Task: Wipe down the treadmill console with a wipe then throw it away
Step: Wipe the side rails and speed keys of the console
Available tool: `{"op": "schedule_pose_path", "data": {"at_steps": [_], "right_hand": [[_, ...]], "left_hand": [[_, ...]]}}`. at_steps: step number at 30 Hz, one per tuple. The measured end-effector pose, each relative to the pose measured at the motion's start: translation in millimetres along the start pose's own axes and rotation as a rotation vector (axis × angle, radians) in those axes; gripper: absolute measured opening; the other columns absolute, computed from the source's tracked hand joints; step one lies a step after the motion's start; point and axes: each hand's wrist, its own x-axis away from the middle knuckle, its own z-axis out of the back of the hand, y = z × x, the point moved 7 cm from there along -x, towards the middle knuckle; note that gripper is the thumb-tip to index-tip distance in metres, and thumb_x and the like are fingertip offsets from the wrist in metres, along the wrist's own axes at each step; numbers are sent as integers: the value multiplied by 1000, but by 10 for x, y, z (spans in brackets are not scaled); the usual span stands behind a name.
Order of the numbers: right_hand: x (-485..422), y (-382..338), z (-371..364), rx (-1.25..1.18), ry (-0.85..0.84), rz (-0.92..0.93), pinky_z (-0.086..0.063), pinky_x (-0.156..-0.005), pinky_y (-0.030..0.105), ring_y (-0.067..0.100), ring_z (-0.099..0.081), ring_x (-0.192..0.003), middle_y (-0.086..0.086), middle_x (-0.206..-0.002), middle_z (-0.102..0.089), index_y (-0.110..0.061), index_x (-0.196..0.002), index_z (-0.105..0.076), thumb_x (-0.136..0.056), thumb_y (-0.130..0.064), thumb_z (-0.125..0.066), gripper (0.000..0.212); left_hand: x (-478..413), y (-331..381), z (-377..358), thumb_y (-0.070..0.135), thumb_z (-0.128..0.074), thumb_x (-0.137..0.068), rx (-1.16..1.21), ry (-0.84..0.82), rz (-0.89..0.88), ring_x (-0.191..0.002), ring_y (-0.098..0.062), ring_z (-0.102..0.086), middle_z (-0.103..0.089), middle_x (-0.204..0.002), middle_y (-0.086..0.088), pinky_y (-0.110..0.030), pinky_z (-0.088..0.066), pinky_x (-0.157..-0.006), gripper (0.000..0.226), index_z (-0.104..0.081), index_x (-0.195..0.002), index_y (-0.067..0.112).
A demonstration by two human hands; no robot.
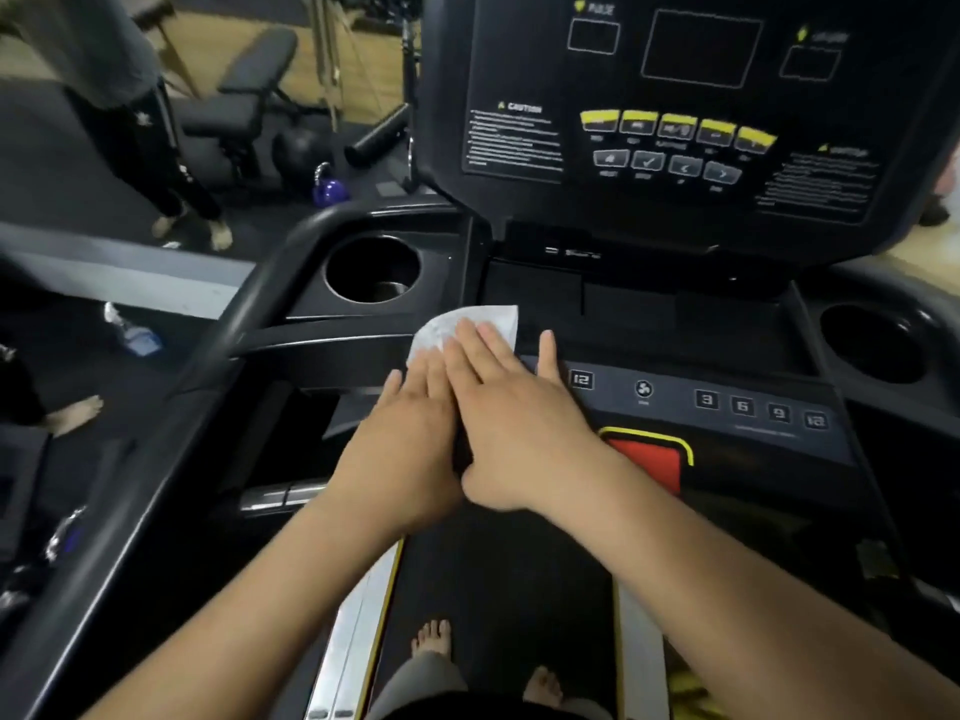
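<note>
Head view: left hand (410,433) and right hand (514,423) lie flat with fingers straight, the right overlapping the left. Each grip is released, pressing rather than grasping. White wipe (470,324) lies under the fingertips at the left end of the treadmill console (675,402). Left cup holder (343,272) and right cup holder (872,335): contents cannot be made out.

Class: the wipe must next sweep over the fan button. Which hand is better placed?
Likely right: the right hand lies flat on the wipe, nearer the fan button; the left hand sits farther left, partly beneath it.
</note>
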Motion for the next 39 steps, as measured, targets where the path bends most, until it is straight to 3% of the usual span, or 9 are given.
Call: {"op": "schedule_pose_path", "data": {"at_steps": [3,6,11,16,20,24,29,34,39], "right_hand": [[222,-201,-101,40,-8,35,11,-114,63,21,23,-147,8,-161,23,-11,-153,14,-79,-31,-67,111],[554,-450,-290,25,-116,106,19,-112,60,19,34,-142,6,-156,35,-12,-150,23,-82,-28,-63,111],[268,-165,-124,6,-17,-2,13,-114,63,11,30,-143,-4,-157,33,-21,-151,22,-82,-27,-56,104],[265,224,-118,31,4,-188,12,-115,62,11,32,-142,-5,-156,34,-24,-149,26,-83,-36,-58,107],[660,399,-223,21,-19,-255,12,-115,59,7,36,-139,-11,-150,41,-30,-142,33,-86,-49,-53,104],[865,778,-171,-264,25,-312,15,-119,45,-14,22,-138,-26,-155,17,-39,-150,5,-83,-61,-52,91],[1261,1507,-158,-304,256,-506,0,-120,51,-31,19,-125,-22,-156,-9,-28,-153,-24,-91,-32,-56,70],[1608,2024,-314,-210,274,-649,9,-118,48,9,-10,-149,-12,-162,-11,-30,-153,-23,-95,-32,-47,63],[1868,2187,-393,-374,418,-746,-12,-119,55,20,-54,-124,-5,-135,-57,-33,-141,-38,-92,-30,-58,53]], "left_hand": [[311,-206,51,52,-72,-66,274,5,47,-106,-20,-59,-62,-116,2,-27,-47,-83,85,-36,-138,23],[576,-382,-26,65,-64,-63,373,-44,30,-90,-9,-63,-66,-95,15,-29,-52,-82,68,-46,-121,34],[200,-338,45,58,-65,-68,440,7,-14,-101,-19,-63,-66,-114,3,-36,-52,-86,87,-31,-143,30],[36,-26,97,51,-56,-79,186,44,-131,-151,-25,-9,2,-164,-13,-45,-8,-123,99,-6,-157,15],[206,173,41,67,-42,-84,-28,50,-252,-149,-42,-8,-20,-161,-17,-63,-14,-117,89,-31,-152,10],[36,613,71,65,-18,-95,-102,7,-311,-151,-36,1,-18,-161,-18,-66,8,-113,83,-24,-152,4],[-418,1481,-47,59,-9,-99,-114,-49,-482,-151,-30,9,-4,-164,-16,-59,14,-115,77,-6,-154,5],[-619,2196,-198,46,-18,-104,-134,4,-710,-150,-32,10,0,-164,-18,-55,2,-120,66,-8,-155,5],[-737,2622,-350,27,-38,-99,-128,-19,-795,-148,-40,-7,-19,-156,-27,-49,-5,-121,56,-21,-149,7]]}}
